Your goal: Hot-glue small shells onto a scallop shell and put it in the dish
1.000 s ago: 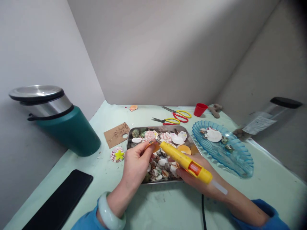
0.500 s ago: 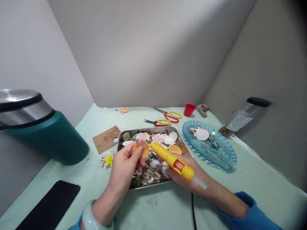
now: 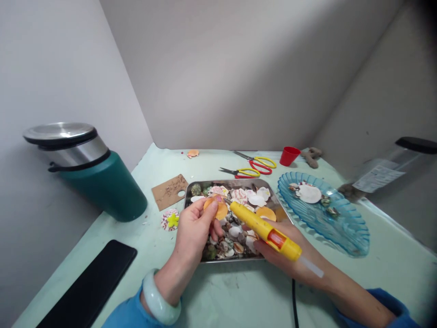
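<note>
My left hand [image 3: 198,228] pinches an orange scallop shell [image 3: 220,210] between thumb and fingers, above the metal tray [image 3: 235,260]. In my right hand [image 3: 287,248] is a yellow hot glue gun [image 3: 264,230], its metal nozzle pointing left, close to the shell. I cannot tell whether the nozzle touches it. A clear glue stick [image 3: 311,267] juts from the gun's back end, and a black cord [image 3: 295,303] hangs below. Several shells fill the tray, among them a loose orange shell [image 3: 266,213] and a white shell [image 3: 256,199].
A blue plastic dish [image 3: 344,228] with shells stands right. Behind the tray lie two pairs of scissors [image 3: 251,172] and a red cup [image 3: 290,156]. To the left are a brown board [image 3: 167,193], a shell piece with a yellow star [image 3: 172,221], a green bottle [image 3: 102,187] and a black phone [image 3: 92,282].
The view has shifted, so everything sits further right in the picture, except for slight changes in height. Both hands keep their holds on the shell and the glue gun.
</note>
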The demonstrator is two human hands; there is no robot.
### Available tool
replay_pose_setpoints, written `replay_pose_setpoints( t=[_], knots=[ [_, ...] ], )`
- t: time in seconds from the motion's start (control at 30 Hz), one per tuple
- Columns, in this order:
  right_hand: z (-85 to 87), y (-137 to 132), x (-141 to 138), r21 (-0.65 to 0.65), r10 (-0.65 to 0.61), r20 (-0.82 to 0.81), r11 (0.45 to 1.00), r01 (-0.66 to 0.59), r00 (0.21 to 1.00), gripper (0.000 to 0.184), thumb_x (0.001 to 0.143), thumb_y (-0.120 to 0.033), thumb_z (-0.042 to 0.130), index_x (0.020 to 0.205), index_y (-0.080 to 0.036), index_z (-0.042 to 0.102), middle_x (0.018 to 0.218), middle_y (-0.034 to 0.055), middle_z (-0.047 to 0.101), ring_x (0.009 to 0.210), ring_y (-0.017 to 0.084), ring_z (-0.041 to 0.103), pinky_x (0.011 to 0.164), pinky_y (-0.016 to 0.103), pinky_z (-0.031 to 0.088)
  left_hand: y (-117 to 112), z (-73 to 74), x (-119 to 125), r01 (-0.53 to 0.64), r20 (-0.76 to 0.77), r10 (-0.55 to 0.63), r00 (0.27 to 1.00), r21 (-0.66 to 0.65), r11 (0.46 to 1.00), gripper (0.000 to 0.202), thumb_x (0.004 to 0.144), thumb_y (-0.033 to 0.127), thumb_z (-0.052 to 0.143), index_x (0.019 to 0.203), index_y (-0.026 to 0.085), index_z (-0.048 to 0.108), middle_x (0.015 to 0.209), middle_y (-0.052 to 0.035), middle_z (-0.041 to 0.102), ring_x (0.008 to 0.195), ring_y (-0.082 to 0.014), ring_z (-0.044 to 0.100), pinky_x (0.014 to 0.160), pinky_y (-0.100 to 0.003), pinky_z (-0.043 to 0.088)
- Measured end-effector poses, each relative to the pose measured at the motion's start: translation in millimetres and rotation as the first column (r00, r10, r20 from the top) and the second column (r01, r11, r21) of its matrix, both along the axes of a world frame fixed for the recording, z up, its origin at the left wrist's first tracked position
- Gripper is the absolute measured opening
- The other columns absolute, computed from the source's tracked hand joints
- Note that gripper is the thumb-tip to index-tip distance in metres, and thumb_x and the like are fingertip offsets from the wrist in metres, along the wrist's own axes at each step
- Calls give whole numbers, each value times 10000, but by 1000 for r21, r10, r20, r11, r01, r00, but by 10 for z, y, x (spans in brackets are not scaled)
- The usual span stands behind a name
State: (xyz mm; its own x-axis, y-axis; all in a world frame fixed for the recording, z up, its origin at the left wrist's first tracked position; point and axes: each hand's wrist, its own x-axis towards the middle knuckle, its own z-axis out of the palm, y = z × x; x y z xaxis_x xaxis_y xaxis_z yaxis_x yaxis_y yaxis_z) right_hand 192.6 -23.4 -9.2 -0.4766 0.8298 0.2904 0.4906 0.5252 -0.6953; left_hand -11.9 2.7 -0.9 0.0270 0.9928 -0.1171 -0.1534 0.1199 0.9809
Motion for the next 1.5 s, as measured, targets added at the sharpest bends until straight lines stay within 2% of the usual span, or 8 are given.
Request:
replay_pose_setpoints(
  t=[0.17, 0.5, 0.8, 1.03, 1.2, 1.33, 1.5],
  knots=[
    [27, -5, -3, -37, -5, 23, 999, 6, 1000, 156, 900, -257, 483, 769, -189, 534, 698, 6, 576, 602, 126, 500, 571, 254, 402, -10, 6, -1, -26, -3, 26, 1000, 0, 1000, 314, 762, 447, 646, 834, 145, 593, 405, 28, 563, 328, -78, 420, 358, -168, 337],
    [13, 7, -5, -46, -16, 4, 999, 16, 1000, 187, 909, -277, 495, 746, -194, 535, 679, 3, 576, 580, 126, 493, 554, 256, 399, -8, 0, 1, -3, -42, 3, 999, -1, 1000, 336, 760, 469, 646, 851, 147, 618, 387, 46, 531, 329, -69, 391, 362, -161, 315],
    [19, 6, -18, -33, -17, 6, 999, 17, 1000, 173, 889, -257, 511, 725, -202, 515, 650, -11, 541, 554, 120, 464, 534, 255, 373, -28, 1, 10, 1, -50, -1, 999, 7, 1000, 296, 782, 453, 622, 786, 164, 557, 463, 61, 519, 338, -53, 393, 368, -161, 286],
    [28, 4, -14, -32, -24, 28, 999, 25, 999, 119, 880, -249, 522, 802, -182, 583, 688, 11, 604, 573, 133, 509, 553, 267, 396, 3, -40, 7, 22, -62, -21, 998, 3, 1000, 270, 799, 444, 599, 820, 178, 559, 489, 65, 528, 323, -63, 373, 346, -180, 271],
    [39, 3, -24, -69, -36, 9, 997, 37, 999, 152, 888, -275, 523, 773, -192, 578, 699, 18, 625, 570, 136, 523, 551, 267, 404, -7, -84, 17, 23, -146, -17, 989, 39, 999, 262, 811, 442, 592, 825, 181, 605, 472, 69, 498, 331, -74, 404, 345, -182, 286],
    [15, 10, -14, -43, -31, 1, 999, 31, 1000, 125, 874, -248, 526, 765, -200, 564, 725, 24, 625, 597, 141, 537, 567, 267, 409, -16, -88, 35, 7, -200, 3, 980, 48, 999, 260, 817, 440, 584, 791, 182, 605, 466, 68, 479, 332, -72, 411, 344, -175, 278],
    [5, 11, -9, -37, 0, 3, 999, 0, 1000, 137, 882, -244, 519, 756, -197, 549, 669, -5, 568, 552, 118, 483, 535, 248, 384, -10, -105, 23, 12, -236, 1, 972, 54, 998, 274, 832, 454, 573, 798, 185, 609, 452, 66, 477, 343, -80, 422, 358, -176, 288]
  ],
)
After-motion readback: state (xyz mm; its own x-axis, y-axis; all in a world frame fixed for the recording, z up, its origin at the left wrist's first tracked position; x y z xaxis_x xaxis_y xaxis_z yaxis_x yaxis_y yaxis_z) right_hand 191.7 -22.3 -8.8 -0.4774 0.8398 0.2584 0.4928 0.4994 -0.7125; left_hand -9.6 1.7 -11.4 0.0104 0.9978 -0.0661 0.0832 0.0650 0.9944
